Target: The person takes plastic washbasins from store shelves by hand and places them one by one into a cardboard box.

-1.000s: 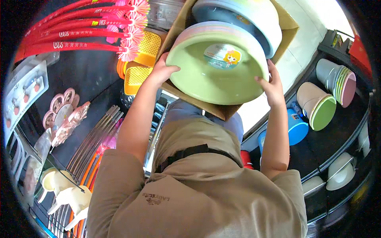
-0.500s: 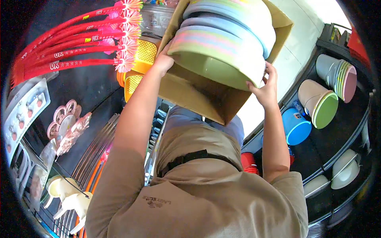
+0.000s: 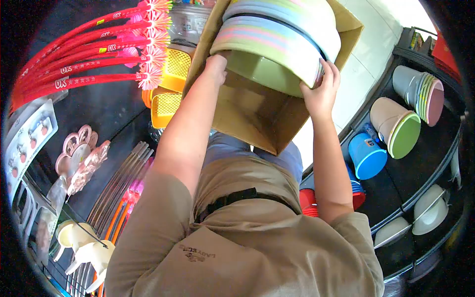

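Note:
A pastel-striped plastic basin (image 3: 269, 49) lies tipped on its side in the cardboard box (image 3: 255, 111), its green open mouth facing me. My left hand (image 3: 216, 69) grips the left part of its rim, with the fingers curled and partly hidden. On the right side, my right hand (image 3: 321, 91) holds the rim, thumb near the edge and fingers spread over the outer wall. Directly behind this basin sits another pale, pastel basin (image 3: 297, 20), nested against it in the same box.
Red banded items with frilled tips (image 3: 99, 54) hang at the left, near yellow plastic baskets (image 3: 166, 109). On the right, a black shelf (image 3: 401, 183) carries several buckets, including a blue bucket (image 3: 367, 156), and white bowls (image 3: 430, 210). Pale floor tiles (image 3: 368, 64) show beyond the box.
The front basin has moved away from me, closer against the basin behind it. Both hands moved with it, the left also shifting right. More of the box's inside shows.

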`<state>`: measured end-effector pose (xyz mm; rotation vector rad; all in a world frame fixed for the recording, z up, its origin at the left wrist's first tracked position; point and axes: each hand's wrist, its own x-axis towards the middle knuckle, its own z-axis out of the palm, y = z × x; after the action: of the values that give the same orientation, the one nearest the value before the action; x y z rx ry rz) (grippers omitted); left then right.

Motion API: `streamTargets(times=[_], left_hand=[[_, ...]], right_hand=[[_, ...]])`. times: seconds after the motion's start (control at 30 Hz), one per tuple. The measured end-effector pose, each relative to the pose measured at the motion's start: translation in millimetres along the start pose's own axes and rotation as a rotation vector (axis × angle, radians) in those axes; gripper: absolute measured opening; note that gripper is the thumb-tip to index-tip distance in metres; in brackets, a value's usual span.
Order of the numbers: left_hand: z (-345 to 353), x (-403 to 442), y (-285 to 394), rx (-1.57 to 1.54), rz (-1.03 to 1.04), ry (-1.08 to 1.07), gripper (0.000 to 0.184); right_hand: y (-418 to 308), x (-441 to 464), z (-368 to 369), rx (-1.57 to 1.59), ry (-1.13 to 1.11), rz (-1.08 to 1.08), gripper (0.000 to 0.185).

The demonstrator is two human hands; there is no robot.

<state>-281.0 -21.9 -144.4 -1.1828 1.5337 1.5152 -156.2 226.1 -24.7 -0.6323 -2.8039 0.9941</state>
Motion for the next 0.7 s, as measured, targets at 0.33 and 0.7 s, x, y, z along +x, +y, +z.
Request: streamTargets(times=[0.33, 0.7], left_hand=[[-9, -40, -7, -0.363, 0.109, -0.260, 0.072], [1, -49, -8, -0.358, 0.064, -0.208, 0.088]], right_hand=[[15, -29, 2, -0.043, -0.072, 0.156, 0.071], [20, -13, -1, -0.032, -0.071, 0.044, 0.071]])
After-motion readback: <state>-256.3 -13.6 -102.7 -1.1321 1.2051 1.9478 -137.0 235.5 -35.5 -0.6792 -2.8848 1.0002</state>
